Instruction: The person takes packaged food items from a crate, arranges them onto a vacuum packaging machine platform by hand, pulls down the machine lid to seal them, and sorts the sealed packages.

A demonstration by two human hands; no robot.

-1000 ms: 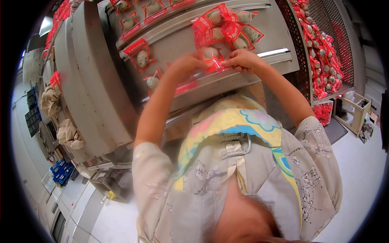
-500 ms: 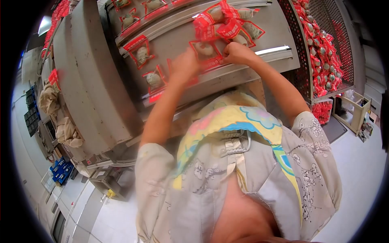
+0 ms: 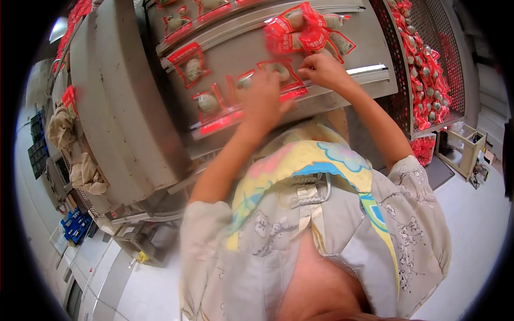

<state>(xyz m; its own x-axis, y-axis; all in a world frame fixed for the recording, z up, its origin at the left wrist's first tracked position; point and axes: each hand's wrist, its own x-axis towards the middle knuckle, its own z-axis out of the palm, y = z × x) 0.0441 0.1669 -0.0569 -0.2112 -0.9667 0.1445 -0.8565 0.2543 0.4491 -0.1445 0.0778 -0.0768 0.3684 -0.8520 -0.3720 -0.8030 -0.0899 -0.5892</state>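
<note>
The left hand [image 3: 262,99] is blurred, its fingers reaching forward over the covered packet [image 3: 244,81]; I cannot tell whether they pinch, press or merely pass above it. The right hand [image 3: 324,69] is curled, fingers bent inward; whether they pinch anything I cannot tell. It sits at the near edge of the pile [image 3: 308,33], a heap of red-and-clear packets just beyond its knuckles.

The middle packet [image 3: 281,69] lies between the two hands, its pale, rounded filling showing and part of it hidden by the left fingers. Just left of the left hand is the near-left packet [image 3: 206,101], flat on the plate [image 3: 227,56], with the far-left packet [image 3: 191,68] farther out beyond it. Past both hands, across the far rail [image 3: 337,9], runs the back row [image 3: 175,22] of similar packets. The near rail [image 3: 369,71] shows to the right of the right hand.

Well to the right of that hand stands the crate [image 3: 459,116], heaped with more red packets. Well left of the left hand rises the metal housing [image 3: 115,107]. The patterned apron [image 3: 316,152] is on the near side of both hands.
</note>
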